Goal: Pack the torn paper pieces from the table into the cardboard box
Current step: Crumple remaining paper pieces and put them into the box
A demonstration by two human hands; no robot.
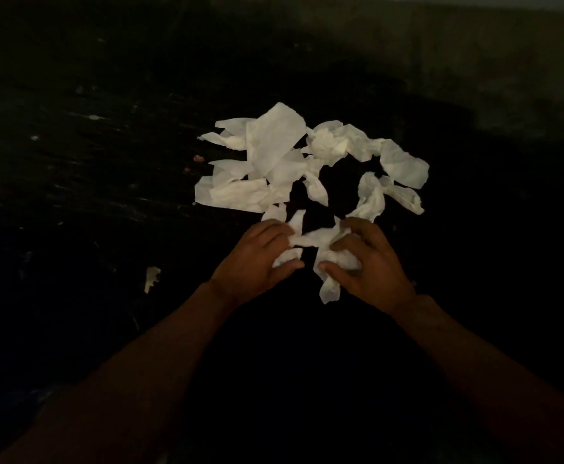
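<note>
Several torn white paper pieces (pixel 273 155) lie in a loose heap on the dark table (pixel 73 182), just beyond my hands. My left hand (pixel 257 259) grips a small paper piece (pixel 289 256) between curled fingers and thumb. My right hand (pixel 367 262) holds a crumpled bunch of paper (pixel 332 259), and a strip of it hangs below the thumb. A strip of paper (pixel 314 237) stretches between both hands. No cardboard box is in view.
The scene is very dim. A small pale scrap (pixel 151 277) lies alone to the left of my left forearm. Two tiny reddish bits (pixel 198 158) sit left of the heap. A lighter band, maybe a wall (pixel 474 45), runs along the back.
</note>
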